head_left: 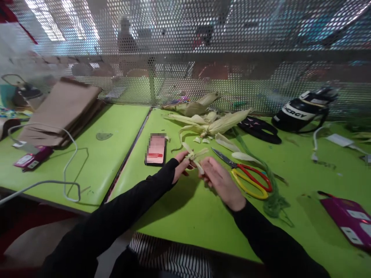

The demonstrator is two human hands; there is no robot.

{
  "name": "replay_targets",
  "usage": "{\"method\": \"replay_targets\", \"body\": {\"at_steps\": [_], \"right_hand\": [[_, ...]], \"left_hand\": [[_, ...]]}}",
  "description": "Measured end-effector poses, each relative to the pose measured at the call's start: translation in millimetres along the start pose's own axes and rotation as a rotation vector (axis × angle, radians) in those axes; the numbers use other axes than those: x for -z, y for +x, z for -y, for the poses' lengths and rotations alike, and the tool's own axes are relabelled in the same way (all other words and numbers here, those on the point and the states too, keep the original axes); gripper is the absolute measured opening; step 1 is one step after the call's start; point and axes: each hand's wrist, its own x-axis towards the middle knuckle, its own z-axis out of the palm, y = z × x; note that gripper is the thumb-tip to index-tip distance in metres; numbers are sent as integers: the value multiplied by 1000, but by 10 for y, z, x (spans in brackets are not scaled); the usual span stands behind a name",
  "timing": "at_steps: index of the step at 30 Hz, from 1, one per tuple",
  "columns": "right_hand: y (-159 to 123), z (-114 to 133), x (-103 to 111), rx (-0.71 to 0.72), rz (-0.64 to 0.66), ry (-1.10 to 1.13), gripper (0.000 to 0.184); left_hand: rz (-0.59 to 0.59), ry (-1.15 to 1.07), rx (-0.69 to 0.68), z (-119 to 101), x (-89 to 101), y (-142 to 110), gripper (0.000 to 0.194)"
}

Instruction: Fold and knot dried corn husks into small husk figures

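Note:
Strips of pale corn husk (191,155) are bunched between my two hands, their ends sticking out at several angles. My left hand (181,166) pinches the bunch from the left side. One strip of the husk is gripped in the fingers of my right hand (217,178). Just right of that hand lie scissors (247,177) with one red and one yellow handle, blades pointing away to the left. Beyond my hands rests a pile of corn husks (207,123), with loose husk pieces around it. A phone (155,149) with a lit screen lies left of my hands.
Green twine (272,202) trails beside the scissors. A black bottle (301,112) lies on its side at the back right, beside a dark flat object (259,129). A purple power strip (349,220) sits far right. Brown paper bags (63,108) and a white cable (71,144) occupy the left.

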Motion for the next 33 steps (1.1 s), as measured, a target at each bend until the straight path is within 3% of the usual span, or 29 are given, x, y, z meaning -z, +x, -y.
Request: {"method": "replay_targets", "body": {"at_steps": [3, 6, 10, 13, 15, 17, 20, 22, 24, 26, 29, 33], "right_hand": [[38, 16, 21, -4, 5, 51, 39], [17, 39, 2, 17, 15, 53, 35], [-13, 49, -10, 47, 66, 91, 31], [-5, 23, 21, 20, 148, 112, 38], [1, 3, 60, 30, 75, 99, 42], [-4, -1, 101, 119, -79, 51, 47], [-33, 22, 133, 331, -187, -160, 46], [-53, 39, 133, 465, -180, -296, 28], [-63, 45, 135, 575, -190, -330, 11], [-64, 42, 150, 638, -142, -301, 8], [-58, 41, 190, 585, -57, -214, 15], [-50, 73, 201, 457, -99, -233, 10]], "left_hand": [[47, 106, -30, 29, -30, -37, 67], [63, 57, -26, -4, -26, -56, 72], [85, -75, -88, -130, 1, -82, 59], [98, -61, -28, -246, -16, -152, 46], [103, -37, 48, -294, -48, -208, 38], [106, 31, 52, -288, -89, -252, 33], [72, 189, -100, -180, -143, -275, 34], [47, 247, -210, -96, -161, -265, 33], [21, 285, -316, -53, -165, -252, 29], [6, 333, -411, -62, -164, -253, 27], [-2, 389, -472, -115, -175, -288, 26], [-80, 575, -466, -116, -165, -340, 22]]}}
